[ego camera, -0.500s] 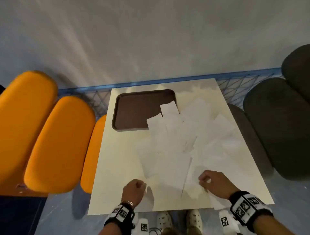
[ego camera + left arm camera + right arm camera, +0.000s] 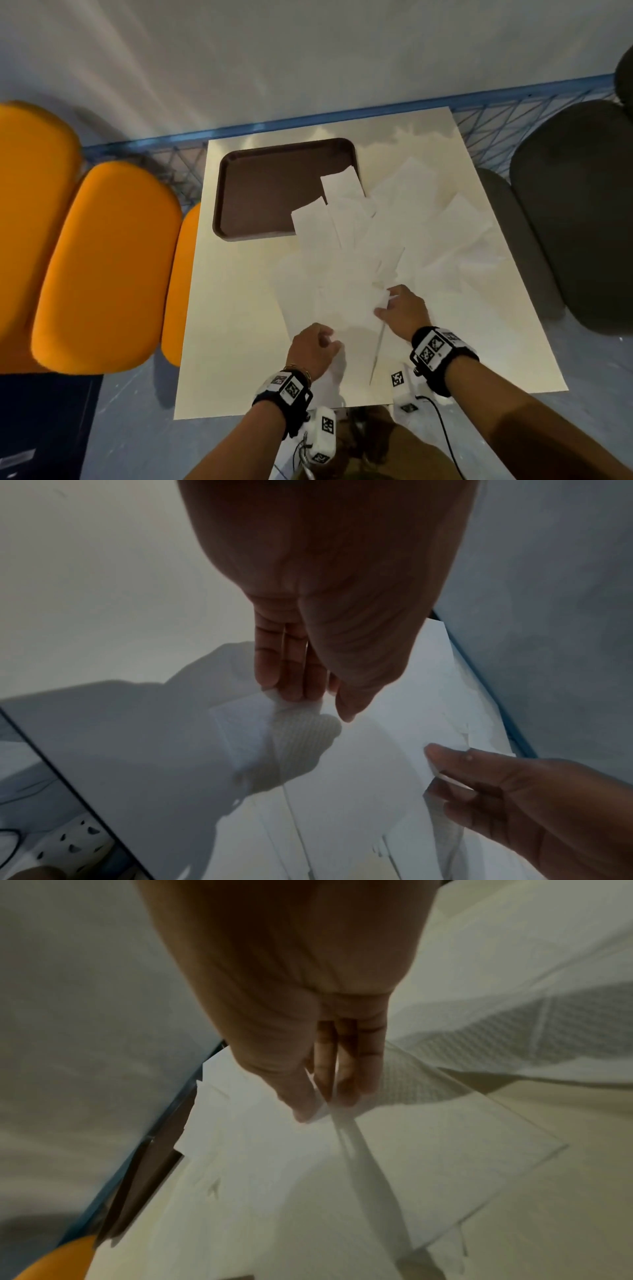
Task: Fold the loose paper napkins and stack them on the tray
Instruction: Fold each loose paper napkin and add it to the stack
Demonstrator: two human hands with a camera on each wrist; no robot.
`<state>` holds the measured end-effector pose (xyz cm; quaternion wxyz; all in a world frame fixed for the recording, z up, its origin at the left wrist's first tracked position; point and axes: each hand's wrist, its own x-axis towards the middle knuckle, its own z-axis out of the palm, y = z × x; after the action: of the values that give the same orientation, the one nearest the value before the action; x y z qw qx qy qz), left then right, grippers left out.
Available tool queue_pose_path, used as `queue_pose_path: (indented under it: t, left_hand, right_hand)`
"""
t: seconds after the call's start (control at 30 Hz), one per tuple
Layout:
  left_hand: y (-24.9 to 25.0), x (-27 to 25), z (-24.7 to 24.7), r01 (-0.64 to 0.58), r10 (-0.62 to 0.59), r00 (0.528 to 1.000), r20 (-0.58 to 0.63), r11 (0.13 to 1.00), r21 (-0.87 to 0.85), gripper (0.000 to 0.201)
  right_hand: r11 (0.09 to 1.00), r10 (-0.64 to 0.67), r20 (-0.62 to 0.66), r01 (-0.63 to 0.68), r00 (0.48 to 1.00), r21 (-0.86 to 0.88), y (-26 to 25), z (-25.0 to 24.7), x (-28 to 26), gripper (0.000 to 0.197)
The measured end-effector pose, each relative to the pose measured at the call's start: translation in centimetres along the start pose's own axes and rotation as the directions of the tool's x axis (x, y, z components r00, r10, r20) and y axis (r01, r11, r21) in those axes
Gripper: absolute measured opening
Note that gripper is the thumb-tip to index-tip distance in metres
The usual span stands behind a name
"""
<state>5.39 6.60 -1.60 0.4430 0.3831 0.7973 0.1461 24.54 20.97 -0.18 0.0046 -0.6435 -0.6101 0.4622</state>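
Although both hands are already at work on one sheet, the job looks barely begun, judging from how things lie. Taking the dark brown rectangular plastic tray (image 2: 270,192) as the landmark, and going from its left: to its left, off the table, sit rounded orange cushioned seats (image 2: 106,263). The tray itself lies at the far left of the pale cream square table (image 2: 222,308), and I can see no folded stack in it; its only paper is the corners of two loose sheets lapping over its right and near rim. To the tray's right and nearer me spreads the heap of loose white paper napkins (image 2: 404,233), overlapping every way, none plainly folded. Nearer than the tray, the left hand (image 2: 313,349) has its fingers curled and pinches a corner of the one white embossed napkin being lifted (image 2: 301,729), thumb against fingertips. A little further right, the right hand (image 2: 404,310) likewise nips the opposite edge of that same sheet between thumb and fingers, so the paper rises in a ridge between the two. Far to the tray's right are dark grey cushioned seats (image 2: 575,219). I would judge this to be the first fold, with nearly the whole pile left to fold and stack.
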Motion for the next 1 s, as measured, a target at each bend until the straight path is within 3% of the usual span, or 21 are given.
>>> queue_pose_path:
  t: [0.1, 0.17, 0.23, 0.33, 0.4, 0.5, 0.63, 0.77, 1.0]
  left_hand:
    - [0.6, 0.0, 0.4, 0.032, -0.031, 0.999, -0.028, 0.999, 0.013, 0.033]
    - [1.2, 0.0, 0.2, 0.015, -0.015, 0.998, -0.055, 1.0, -0.001, 0.042]
    - [1.9, -0.2, -0.3, -0.022, 0.018, 0.998, -0.059, 0.997, -0.068, 0.064]
    - [3.6, -0.9, -1.6, -0.048, 0.051, 0.999, 0.002, 0.953, -0.299, 0.089]
    - [4.9, -1.8, -2.8, -0.081, 0.113, 0.992, 0.046, 0.89, -0.448, 0.075]
    - [6.6, -2.8, -4.6, -0.056, 0.105, 0.993, 0.051, 0.814, -0.579, 0.039]
    - [8.6, -4.1, -6.7, -0.048, 0.096, 0.995, 0.032, 0.724, -0.688, 0.031]
    - [9.7, -4.9, -8.4, -0.052, 0.074, 0.997, -0.003, 0.671, -0.739, 0.029]
    - [9.9, -6.0, -11.1, -0.07, 0.092, 0.996, -0.016, 0.628, -0.775, 0.018]
  right_hand:
    - [0.995, -0.067, 0.046, 0.07, 0.997, -0.072, -0.6, -1.0, 0.2, 0.021]
    - [0.991, -0.122, 0.125, 0.128, 0.985, -0.04, -1.0, -1.8, -0.2, 0.024]
    - [0.984, -0.172, 0.23, 0.158, 0.958, 0.078, -2.0, -3.0, -1.0, 0.02]
    - [0.955, -0.274, 0.402, 0.199, 0.874, 0.218, -4.3, -6.0, -2.6, 0.014]
    - [0.941, -0.329, 0.48, 0.238, 0.813, 0.242, -6.1, -8.0, -3.7, 0.016]
    - [0.919, -0.374, 0.452, 0.256, 0.81, 0.301, -8.2, -10.2, -4.4, 0.019]
    - [0.868, -0.388, 0.333, 0.219, 0.86, 0.445, -10.4, -11.6, -5.2, 0.016]
    - [0.863, -0.383, 0.404, 0.166, 0.831, 0.477, -10.5, -10.6, -6.0, 0.025]
    - [0.839, -0.44, 0.305, 0.264, 0.845, 0.476, -10.9, -8.3, -7.3, 0.012]
